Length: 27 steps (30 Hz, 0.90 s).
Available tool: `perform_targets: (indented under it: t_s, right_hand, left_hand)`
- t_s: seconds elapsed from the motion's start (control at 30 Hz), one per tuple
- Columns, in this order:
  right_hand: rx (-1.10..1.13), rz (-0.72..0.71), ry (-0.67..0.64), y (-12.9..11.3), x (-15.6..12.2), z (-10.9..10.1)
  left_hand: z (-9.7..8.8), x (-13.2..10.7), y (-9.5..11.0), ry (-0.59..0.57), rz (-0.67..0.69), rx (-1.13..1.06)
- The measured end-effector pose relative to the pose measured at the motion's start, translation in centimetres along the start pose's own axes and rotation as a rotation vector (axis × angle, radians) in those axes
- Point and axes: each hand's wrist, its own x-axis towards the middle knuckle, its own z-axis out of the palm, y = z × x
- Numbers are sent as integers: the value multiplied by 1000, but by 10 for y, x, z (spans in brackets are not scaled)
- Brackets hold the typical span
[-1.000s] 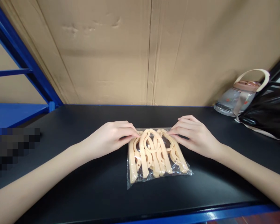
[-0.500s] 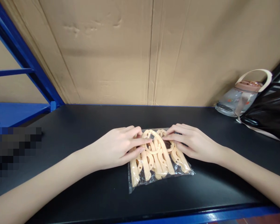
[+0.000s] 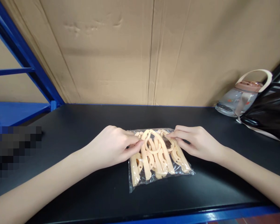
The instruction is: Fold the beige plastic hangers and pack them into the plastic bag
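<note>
A clear plastic bag [image 3: 143,179] lies flat on the black tabletop, holding several beige folding hangers [image 3: 156,155] with curved hooks and slim arms. At the bag's upper left, my left hand [image 3: 115,144] is closed, with thumb and fingertips pinched together on the plastic; the curled fingers partly hide each other. My right hand [image 3: 194,140] is at the upper right corner, its fingers drawn together on the plastic over a hanger hook. The exact contact under the right fingertips is hard to see.
Brown cardboard [image 3: 107,62] stands behind the black tabletop [image 3: 102,193]. At the right are a clear water bottle [image 3: 235,98] with a looped handle and a shiny black bag [image 3: 268,109]. A blue metal frame [image 3: 37,74] rises at the left, near a pixelated patch.
My left fingers have gone from stretched over the hangers to pinched at the bag's upper left. My right fingers have drawn closer together. The bag has barely moved.
</note>
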Motion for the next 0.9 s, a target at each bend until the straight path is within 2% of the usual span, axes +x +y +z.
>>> perform_targets:
  t_s: [0.13, 0.3, 0.4, 0.57, 0.67, 0.77, 0.9]
  right_hand:
    - [-19, 10, -29, -1, 0, 0]
    - [-32, 2, -85, -4, 3, -4]
    - [-55, -36, -133, -8, 6, -8]
    - [-66, -93, -183, -15, 10, -9]
    - [-62, -95, -184, -17, 11, -7]
    - [-63, -123, -161, -15, 10, -8]
    - [65, -28, -73, -9, 7, -13]
  left_hand:
    - [-1, 0, 2, -15, 17, 9]
    - [-3, 1, 4, -40, -27, -39]
    - [-2, 2, 4, -61, 4, -15]
    - [5, 4, 4, -171, 49, 87]
    - [8, 4, 4, -217, 36, 79]
    - [4, 4, 1, -203, 40, 51]
    - [-4, 3, -1, -168, -4, -29]
